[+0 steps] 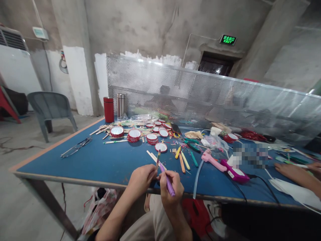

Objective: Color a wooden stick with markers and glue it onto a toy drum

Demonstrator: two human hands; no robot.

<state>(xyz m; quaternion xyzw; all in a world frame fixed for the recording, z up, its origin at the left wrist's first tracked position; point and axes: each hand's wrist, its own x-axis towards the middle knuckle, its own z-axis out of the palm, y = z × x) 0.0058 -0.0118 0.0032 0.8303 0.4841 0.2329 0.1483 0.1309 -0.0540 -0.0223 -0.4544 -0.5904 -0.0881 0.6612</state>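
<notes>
My left hand [142, 178] grips a flat wooden craft stick [157, 160], upright, with coloured bands along it. In my right hand [174, 187] is a purple marker [168, 182], its tip end close beside the stick. Both hands are at the table's front edge. Just beyond them lie plain craft sticks [151, 155] and a round white disc with a red rim [161, 147]. To the right are a yellow marker [178, 152], an orange marker [182, 163], a pale yellow marker [185, 160] and a teal marker [194, 158].
More red-rimmed discs [134, 134] and sticks cover the back of the blue table [107, 167]. Eyeglasses [76, 148] lie left; a red flask [108, 109] stands behind. A pink-purple glue gun [218, 163] with cables lies right, near another person's hand [288, 172].
</notes>
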